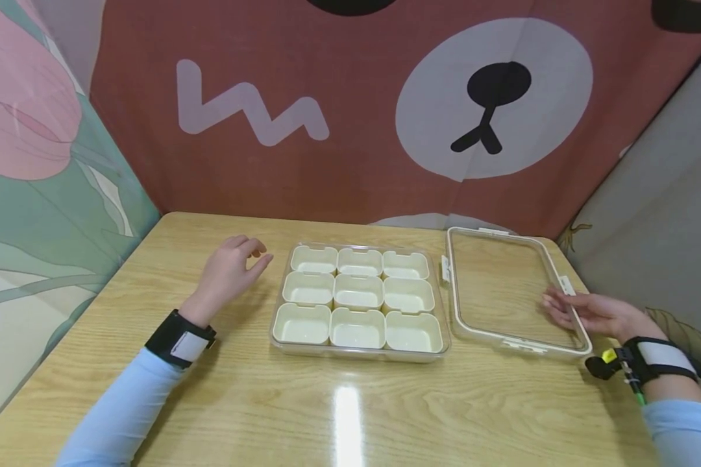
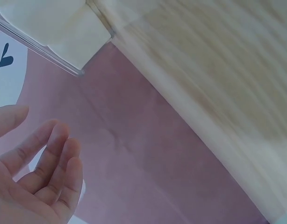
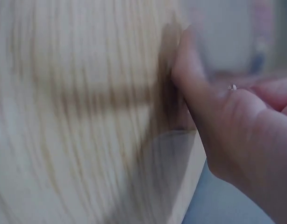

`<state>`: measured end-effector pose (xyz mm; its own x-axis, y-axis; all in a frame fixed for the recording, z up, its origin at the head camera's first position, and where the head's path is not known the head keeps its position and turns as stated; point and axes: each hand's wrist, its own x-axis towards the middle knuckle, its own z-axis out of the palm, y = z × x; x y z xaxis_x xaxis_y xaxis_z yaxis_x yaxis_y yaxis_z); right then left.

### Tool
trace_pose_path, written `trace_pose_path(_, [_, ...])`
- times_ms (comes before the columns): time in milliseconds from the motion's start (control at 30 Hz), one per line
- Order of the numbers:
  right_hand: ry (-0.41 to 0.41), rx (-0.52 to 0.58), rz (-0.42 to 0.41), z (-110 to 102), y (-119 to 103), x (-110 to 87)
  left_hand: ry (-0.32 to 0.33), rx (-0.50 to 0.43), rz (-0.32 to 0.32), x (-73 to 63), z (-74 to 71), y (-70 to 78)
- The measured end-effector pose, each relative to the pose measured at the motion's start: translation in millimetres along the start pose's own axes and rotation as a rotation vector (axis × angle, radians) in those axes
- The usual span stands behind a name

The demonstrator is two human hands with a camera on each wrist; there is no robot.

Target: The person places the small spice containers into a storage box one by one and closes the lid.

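Observation:
A clear shallow box (image 1: pixel 359 355) sits mid-table, holding several cream cups (image 1: pixel 358 292) in rows. To its right is a clear lid with a cream frame (image 1: pixel 454 292) and side latches. My right hand (image 1: pixel 604 314) is at the lid's right edge, its loosely extended fingers (image 1: pixel 555 308) showing through the clear panel. In the right wrist view the thumb side of the right hand (image 3: pixel 246 126) is close to the tabletop. Left of the box my left hand (image 1: pixel 224 275) hovers, holding nothing. Its fingers (image 2: pixel 50 163) are loosely bent in the left wrist view.
The wooden table (image 1: pixel 239 402) meets a brown cloth (image 1: pixel 269 181) with a cartoon face behind it. A floral cloth (image 1: pixel 52 214) hangs at the left and a grey one (image 1: pixel 666 194) at the right.

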<state>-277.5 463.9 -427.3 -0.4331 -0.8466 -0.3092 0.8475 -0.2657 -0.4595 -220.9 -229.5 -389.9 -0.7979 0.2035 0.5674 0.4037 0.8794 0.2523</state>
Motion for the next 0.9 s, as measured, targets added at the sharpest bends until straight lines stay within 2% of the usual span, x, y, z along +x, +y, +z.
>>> trace_pose_path(100, [-0.034,-0.02,-0.008,1.6,-0.1,-3.0,-0.012,0.006,-0.003,2.5,0.9,1.4])
trace_pose_path(300, [-0.129,-0.169,-0.04,2.0,-4.5,-7.4,-0.037,0.023,0.005,9.6,1.5,6.0])
trace_pose_path(433, [-0.155,-0.199,-0.038,7.9,-5.0,-8.3,-0.048,0.02,0.014,14.7,3.1,7.4])
trace_pose_path(733, [-0.174,-0.282,-0.057,27.3,-7.5,-5.4,-0.082,0.022,-0.001,30.9,7.0,11.3])
trace_pose_path(900, [-0.155,-0.314,-0.063,37.9,-9.5,-2.7,-0.097,0.016,0.022,41.8,9.9,15.2])
